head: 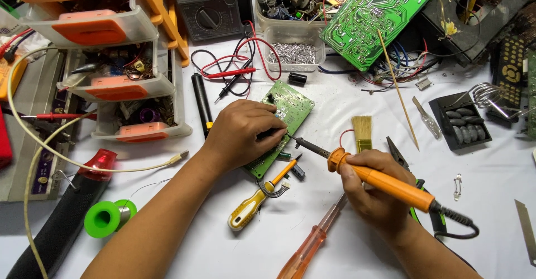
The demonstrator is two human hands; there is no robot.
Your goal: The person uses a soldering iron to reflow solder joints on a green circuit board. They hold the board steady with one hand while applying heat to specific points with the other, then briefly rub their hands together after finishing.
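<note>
**Soldering iron tip at the edge of a small green board**

Nearest the camera, at the lower middle of the frame, a clear orange-handled screwdriver lies on the white table, just below the right hand. That hand is wrapped closed around the orange handle of a soldering iron, whose dark metal tip points up-left to the edge of a small green rectangular circuit board at the centre of the frame. The left hand lies on the board, fingers curled and pressing it down; whether they pinch anything underneath cannot be told.

Good work here, as a judgement, means a steady board, the tip kept on the joint alone, and the pressing fingers kept clear of the hot metal.

Room is tight: a yellow-handled screwdriver lies just below the board, a wooden-handled bristle brush sits beside the iron, and red and black probe leads curl above. Open table lies mostly along the lower edge.
</note>
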